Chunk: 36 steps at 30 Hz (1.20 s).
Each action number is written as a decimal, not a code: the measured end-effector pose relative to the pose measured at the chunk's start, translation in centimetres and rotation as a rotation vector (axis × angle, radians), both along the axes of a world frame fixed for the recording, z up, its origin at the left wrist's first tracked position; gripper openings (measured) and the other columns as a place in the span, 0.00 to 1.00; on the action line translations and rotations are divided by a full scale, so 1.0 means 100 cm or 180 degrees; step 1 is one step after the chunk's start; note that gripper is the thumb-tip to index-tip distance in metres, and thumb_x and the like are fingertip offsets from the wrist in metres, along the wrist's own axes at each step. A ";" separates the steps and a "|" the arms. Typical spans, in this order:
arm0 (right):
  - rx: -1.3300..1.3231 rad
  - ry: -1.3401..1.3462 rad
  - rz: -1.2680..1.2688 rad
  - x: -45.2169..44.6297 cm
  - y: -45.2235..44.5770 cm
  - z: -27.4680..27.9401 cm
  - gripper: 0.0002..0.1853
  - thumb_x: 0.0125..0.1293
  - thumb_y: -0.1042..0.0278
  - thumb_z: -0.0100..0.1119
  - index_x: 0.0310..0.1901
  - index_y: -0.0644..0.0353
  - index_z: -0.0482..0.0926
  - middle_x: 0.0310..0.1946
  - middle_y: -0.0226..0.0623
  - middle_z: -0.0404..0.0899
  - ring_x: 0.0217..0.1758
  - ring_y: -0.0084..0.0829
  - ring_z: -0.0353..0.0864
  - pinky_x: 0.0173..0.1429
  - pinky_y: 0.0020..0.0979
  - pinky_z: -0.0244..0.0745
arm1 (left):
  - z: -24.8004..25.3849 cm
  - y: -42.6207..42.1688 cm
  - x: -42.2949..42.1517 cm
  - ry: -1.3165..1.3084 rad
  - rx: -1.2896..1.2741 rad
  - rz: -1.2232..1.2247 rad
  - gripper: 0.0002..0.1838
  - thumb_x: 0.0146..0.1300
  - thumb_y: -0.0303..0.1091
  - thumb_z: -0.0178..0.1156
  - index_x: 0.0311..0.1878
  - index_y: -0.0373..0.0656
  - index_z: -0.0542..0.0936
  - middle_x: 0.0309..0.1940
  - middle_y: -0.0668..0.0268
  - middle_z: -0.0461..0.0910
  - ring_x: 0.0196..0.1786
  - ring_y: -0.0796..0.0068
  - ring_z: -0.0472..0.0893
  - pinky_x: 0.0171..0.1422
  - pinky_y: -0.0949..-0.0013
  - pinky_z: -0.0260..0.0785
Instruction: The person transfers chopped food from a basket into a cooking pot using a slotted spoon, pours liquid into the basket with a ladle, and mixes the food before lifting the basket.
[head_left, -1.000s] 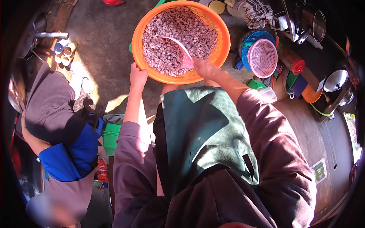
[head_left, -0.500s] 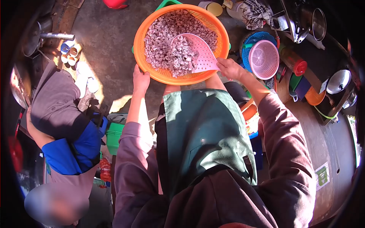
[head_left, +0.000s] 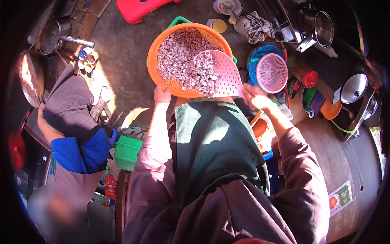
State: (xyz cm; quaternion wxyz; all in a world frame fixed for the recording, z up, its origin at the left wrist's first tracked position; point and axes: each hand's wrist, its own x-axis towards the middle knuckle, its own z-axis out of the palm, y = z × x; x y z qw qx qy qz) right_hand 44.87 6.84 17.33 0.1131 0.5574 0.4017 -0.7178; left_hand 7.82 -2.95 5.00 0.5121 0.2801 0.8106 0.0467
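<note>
At the far left, another person in a blue shirt (head_left: 67, 152) has a hand (head_left: 41, 111) by the edge of a round, shiny metal pan (head_left: 32, 81). Next comes a bright green plastic box (head_left: 128, 152), low down, and a red plastic stool (head_left: 140, 10) at the top. Then there is the person's left hand (head_left: 162, 96) – it is clamped on the near rim of a big, round, orange plastic basket (head_left: 153, 61). The basket is in front of the dark green cloth apron (head_left: 215, 158). Lots of small, pale purple, curly bits (head_left: 174, 57) are in it. A pink plastic scoop with holes (head_left: 230, 77) is over the near right part of the basket, with a pile of bits on it. I cannot tell if the scoop touches the rim. The right hand (head_left: 256, 97) is closed around the scoop's handle. Just beside that hand are a round blue plastic basket (head_left: 254, 67) and a small, round, pink plastic basket (head_left: 272, 73). Farther right is a round, silver metal lid (head_left: 354, 88).
</note>
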 end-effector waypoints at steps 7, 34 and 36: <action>0.0018 0.0055 -0.0001 0.016 0.011 0.038 0.10 0.73 0.63 0.40 0.34 0.57 0.67 0.15 0.28 0.70 0.11 0.20 0.66 0.17 0.25 0.60 | 0.042 0.053 0.040 -0.1712 -0.0251 0.2115 0.26 0.68 0.45 0.47 0.64 0.41 0.67 0.61 0.60 0.70 0.60 0.67 0.71 0.58 0.62 0.65; 0.1835 0.0203 -0.1517 0.139 0.336 0.171 0.13 0.68 0.59 0.43 0.38 0.59 0.72 0.20 0.31 0.71 0.12 0.22 0.67 0.18 0.24 0.65 | 0.196 0.389 0.225 -0.4276 0.1200 0.2389 0.35 0.68 0.55 0.42 0.70 0.40 0.55 0.68 0.50 0.57 0.68 0.54 0.62 0.69 0.49 0.57; 0.2080 0.0030 -0.1471 0.141 0.374 0.158 0.12 0.67 0.61 0.44 0.37 0.60 0.72 0.21 0.31 0.71 0.16 0.23 0.68 0.21 0.26 0.68 | 0.171 0.352 0.213 -0.3932 0.1010 0.2153 0.35 0.68 0.54 0.46 0.70 0.41 0.56 0.69 0.50 0.57 0.68 0.54 0.63 0.68 0.51 0.59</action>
